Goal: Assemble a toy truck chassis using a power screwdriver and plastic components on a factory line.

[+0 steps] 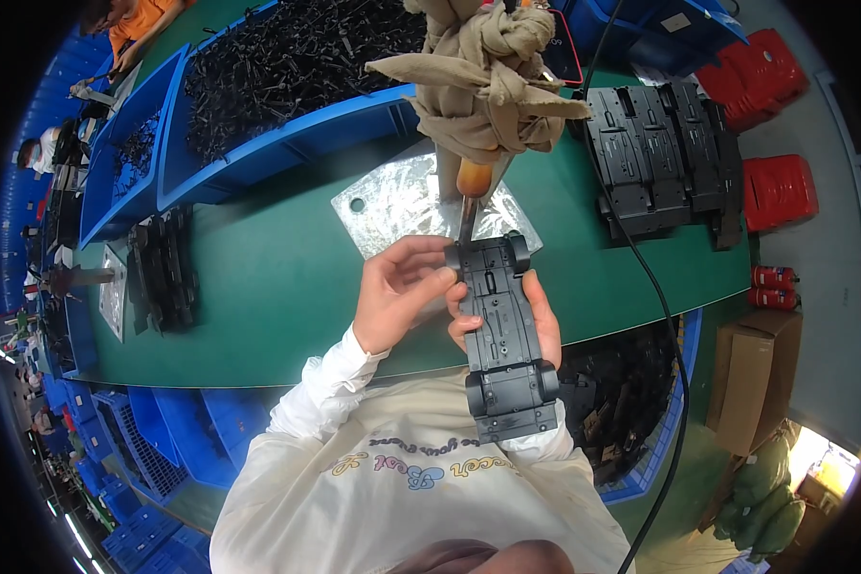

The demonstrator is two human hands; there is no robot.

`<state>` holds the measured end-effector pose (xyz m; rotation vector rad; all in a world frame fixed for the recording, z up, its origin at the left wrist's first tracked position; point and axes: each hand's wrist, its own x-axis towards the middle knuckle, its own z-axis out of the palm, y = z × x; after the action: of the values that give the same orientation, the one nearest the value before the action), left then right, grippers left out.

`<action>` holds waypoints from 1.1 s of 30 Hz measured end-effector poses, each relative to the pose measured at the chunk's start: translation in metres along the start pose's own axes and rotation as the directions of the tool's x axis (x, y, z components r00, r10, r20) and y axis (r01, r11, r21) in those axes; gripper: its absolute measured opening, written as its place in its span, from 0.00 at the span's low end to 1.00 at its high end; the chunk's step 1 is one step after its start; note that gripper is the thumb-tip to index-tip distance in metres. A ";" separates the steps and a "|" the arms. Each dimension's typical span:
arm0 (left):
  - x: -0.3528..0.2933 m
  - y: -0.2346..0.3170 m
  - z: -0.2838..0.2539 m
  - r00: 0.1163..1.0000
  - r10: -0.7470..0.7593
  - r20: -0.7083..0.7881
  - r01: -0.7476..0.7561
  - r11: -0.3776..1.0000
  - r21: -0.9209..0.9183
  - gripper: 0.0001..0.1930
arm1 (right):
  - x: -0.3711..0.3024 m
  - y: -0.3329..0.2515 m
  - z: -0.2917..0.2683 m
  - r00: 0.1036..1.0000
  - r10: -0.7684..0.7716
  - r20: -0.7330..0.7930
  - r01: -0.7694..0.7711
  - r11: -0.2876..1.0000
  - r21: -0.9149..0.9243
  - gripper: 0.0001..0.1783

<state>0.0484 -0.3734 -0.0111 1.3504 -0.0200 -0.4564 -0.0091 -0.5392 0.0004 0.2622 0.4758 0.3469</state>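
A long black plastic toy-car chassis is held up in front of me, over the table's near edge. My right hand grips it from beneath, fingers showing along both long sides. My left hand pinches at its far left corner, by a rounded black wheel-like part; what else sits between those fingertips is hidden. Right at that corner, a metal-tipped tool with an orange handle points down and seems to meet the chassis. Knotted beige cloth wraps the tool's upper part.
A shiny metal plate lies on the green table. Blue bins of small black parts stand behind. Stacked black chassis sit right, more black parts left. A black cable hangs down the right side; a person works far left.
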 end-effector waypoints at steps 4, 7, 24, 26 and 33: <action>0.000 -0.002 -0.001 1.000 -0.004 -0.002 0.004 1.000 0.002 0.22 | 0.000 0.001 0.000 1.000 -0.001 -0.006 0.001 1.000 0.016 0.28; 0.000 -0.001 0.000 1.000 -0.012 -0.001 0.012 1.000 0.002 0.23 | 0.000 0.000 0.000 1.000 0.009 -0.024 -0.008 0.999 0.041 0.28; 0.000 -0.001 -0.001 1.000 -0.012 -0.003 0.012 1.000 -0.005 0.23 | 0.002 -0.001 -0.002 1.000 0.013 -0.001 -0.013 1.000 0.014 0.28; 0.000 -0.001 -0.001 1.000 -0.013 -0.002 0.013 1.000 -0.004 0.23 | 0.000 0.000 0.000 1.000 0.010 -0.001 -0.010 1.000 0.017 0.28; 0.000 -0.003 -0.001 1.000 -0.002 -0.006 0.002 1.000 0.014 0.22 | 0.002 -0.002 -0.003 1.000 0.019 -0.015 -0.019 1.000 0.014 0.27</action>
<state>0.0481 -0.3726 -0.0141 1.3653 -0.0170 -0.4542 -0.0084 -0.5395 -0.0035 0.2779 0.4906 0.3643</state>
